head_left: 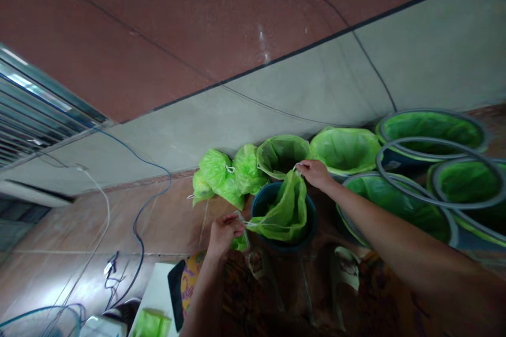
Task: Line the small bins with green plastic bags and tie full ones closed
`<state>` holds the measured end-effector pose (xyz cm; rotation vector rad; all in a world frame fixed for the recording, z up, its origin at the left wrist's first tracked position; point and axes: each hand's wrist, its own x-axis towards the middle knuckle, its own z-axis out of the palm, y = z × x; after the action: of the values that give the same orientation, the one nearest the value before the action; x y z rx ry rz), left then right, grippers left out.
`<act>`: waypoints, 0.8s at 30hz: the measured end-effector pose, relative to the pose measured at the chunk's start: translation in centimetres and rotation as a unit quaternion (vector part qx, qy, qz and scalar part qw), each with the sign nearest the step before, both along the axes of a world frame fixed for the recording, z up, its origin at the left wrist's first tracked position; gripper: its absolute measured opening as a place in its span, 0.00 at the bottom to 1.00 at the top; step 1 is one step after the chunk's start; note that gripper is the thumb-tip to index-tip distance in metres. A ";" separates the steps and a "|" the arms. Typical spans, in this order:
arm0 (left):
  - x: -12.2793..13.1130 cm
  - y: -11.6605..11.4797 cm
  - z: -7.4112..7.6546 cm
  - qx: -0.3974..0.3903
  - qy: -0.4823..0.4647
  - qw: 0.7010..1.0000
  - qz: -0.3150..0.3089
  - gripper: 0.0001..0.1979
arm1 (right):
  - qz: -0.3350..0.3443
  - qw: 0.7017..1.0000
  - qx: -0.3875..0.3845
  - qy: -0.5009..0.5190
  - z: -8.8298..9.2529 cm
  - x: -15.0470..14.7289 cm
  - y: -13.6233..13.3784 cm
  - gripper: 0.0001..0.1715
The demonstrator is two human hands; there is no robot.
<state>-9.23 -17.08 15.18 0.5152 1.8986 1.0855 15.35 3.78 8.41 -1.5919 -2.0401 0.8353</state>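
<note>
A: Green bag (285, 210) sat in the dark blue bucket (304, 231), right hand (314, 172) pinching its rim, left hand (224, 230) gripping its drawstring.

B: The bag's contents were hidden.

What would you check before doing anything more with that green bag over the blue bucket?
1. Left hand grips the green bag at its near edge: ok.
2. Right hand grips the far edge: ok.
3. Bag mouth held over the blue bucket: ok.
4. Bag seated over the bucket's rim: not ok, it hangs loose above.
5. Bag free of tears: cannot tell.
6. Tied bags behind sit apart from the bucket: ok.
</note>
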 end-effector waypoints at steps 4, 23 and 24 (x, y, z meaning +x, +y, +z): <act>0.9 1.4 4.1 0.153 -0.044 0.987 0.012 0.18 | 0.021 0.972 0.005 0.233 3.6 -1.2 -0.7 0.18; 5.1 11.7 -2.1 0.256 -0.076 0.955 -0.132 0.15 | 0.135 0.862 -0.324 0.366 5.3 -6.6 -5.5 0.21; 5.4 11.3 -2.8 0.247 -0.074 0.951 -0.173 0.14 | 0.107 0.849 -0.329 0.400 5.2 -6.3 -4.8 0.21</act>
<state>-3.86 -5.76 12.36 0.9781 1.3328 1.3160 9.07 -0.98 13.61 -0.9690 -1.3634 2.0338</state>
